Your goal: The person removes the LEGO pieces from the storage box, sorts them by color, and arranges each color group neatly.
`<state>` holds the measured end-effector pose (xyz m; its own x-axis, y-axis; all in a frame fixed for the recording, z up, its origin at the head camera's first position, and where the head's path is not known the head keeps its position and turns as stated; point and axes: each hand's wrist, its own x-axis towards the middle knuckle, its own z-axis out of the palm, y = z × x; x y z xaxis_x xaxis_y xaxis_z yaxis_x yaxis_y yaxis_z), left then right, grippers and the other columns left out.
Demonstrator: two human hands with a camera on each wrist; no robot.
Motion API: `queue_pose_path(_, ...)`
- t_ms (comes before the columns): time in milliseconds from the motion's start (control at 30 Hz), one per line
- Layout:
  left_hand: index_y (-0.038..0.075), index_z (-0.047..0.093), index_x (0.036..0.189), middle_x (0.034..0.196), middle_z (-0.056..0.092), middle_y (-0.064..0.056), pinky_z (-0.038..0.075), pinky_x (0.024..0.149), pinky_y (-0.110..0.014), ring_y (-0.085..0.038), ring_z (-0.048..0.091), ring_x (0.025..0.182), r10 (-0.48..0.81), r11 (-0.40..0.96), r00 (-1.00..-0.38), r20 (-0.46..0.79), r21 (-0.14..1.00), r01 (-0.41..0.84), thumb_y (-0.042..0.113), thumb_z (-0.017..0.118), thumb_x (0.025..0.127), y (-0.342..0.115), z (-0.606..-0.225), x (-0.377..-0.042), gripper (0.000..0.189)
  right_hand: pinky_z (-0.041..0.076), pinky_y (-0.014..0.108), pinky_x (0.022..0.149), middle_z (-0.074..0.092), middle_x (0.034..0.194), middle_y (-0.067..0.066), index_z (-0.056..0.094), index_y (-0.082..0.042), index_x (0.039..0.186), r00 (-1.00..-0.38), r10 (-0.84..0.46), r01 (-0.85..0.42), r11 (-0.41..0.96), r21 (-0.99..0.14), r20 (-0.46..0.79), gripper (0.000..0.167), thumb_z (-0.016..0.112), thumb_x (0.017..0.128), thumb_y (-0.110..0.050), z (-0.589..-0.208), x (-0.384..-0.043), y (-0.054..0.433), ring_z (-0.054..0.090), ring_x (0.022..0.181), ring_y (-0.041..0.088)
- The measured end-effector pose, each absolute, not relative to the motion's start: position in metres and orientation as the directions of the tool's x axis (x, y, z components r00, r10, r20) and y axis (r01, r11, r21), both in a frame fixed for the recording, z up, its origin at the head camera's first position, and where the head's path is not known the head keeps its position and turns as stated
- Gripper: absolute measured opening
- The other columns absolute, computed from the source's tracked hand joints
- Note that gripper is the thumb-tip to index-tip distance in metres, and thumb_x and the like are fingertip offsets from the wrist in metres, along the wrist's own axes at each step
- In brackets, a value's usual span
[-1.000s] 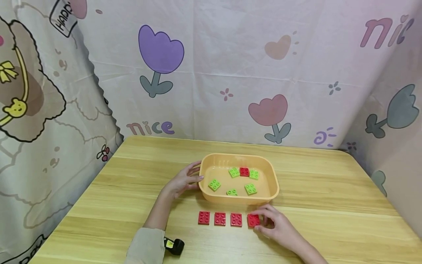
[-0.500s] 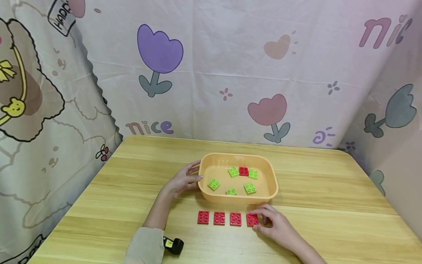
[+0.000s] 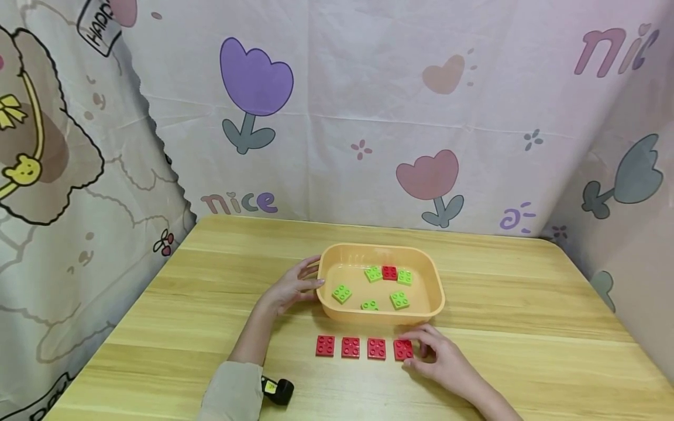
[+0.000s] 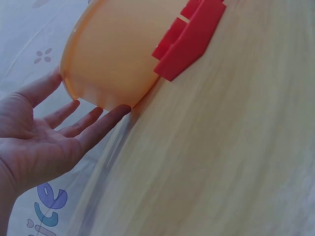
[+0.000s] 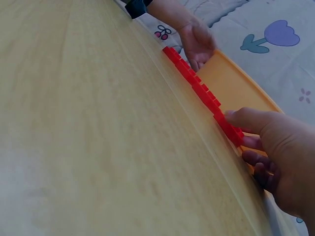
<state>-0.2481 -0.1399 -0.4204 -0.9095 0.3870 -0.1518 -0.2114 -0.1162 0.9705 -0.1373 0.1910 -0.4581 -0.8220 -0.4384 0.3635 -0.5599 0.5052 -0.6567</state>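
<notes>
My left hand (image 3: 288, 289) rests its fingertips on the left end of an orange plastic basin (image 3: 381, 318). In the left wrist view those fingers (image 4: 101, 129) look fairly straight against the basin's wall. In front of the basin several red toy bricks form a row on the table. At the row's right end, my right hand (image 3: 439, 359) pinches a red brick (image 3: 403, 349) between thumb and forefinger, the brick lying flat. The right wrist view shows the thumb (image 5: 241, 117) at that brick's near edge. To its left lie three red bricks, the nearest (image 3: 376, 349) slightly apart.
Inside the basin lie several lime-green bricks (image 3: 399, 300) and one red brick (image 3: 389, 273). A black device (image 3: 279, 392) is worn at the left wrist. Behind the wooden table (image 3: 526, 292) hangs a printed cloth (image 3: 342, 88).
Hands, basin and bricks keep nearly the same places throughout. The red brick under my right hand sits a touch straighter in the row than one second ago.
</notes>
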Motion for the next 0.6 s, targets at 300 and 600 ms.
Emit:
queue_pose_path(300, 0.007, 0.025, 0.144, 0.145, 0.024, -0.022, 0.049, 0.086, -0.042, -0.039, 0.041, 0.119, 0.376, -0.109, -0.915, -0.149, 0.973, -0.204, 0.0, 0.058, 0.087, -0.139, -0.42, -0.248, 0.066, 0.047, 0.025, 0.05, 0.059, 0.097, 0.01, 0.064, 0.001, 0.101, -0.815, -0.413, -0.569, 0.438, -0.696, 0.407, 0.034, 0.075, 0.069, 0.004, -0.423, -0.125, 0.178, 0.052, 0.063, 0.016)
queue_pose_path(600, 0.008, 0.025, 0.144, 0.145, 0.024, -0.022, 0.048, 0.087, -0.042, -0.04, 0.042, 0.119, 0.371, -0.108, -0.915, -0.155, 0.972, -0.209, -0.001, 0.057, 0.088, -0.139, -0.42, -0.248, 0.066, 0.047, 0.023, 0.051, 0.06, 0.089, 0.001, 0.066, -0.005, 0.099, -0.807, -0.379, -0.578, 0.354, -0.735, 0.452, 0.031, 0.071, 0.072, 0.008, -0.4, -0.124, 0.175, 0.051, 0.063, 0.009)
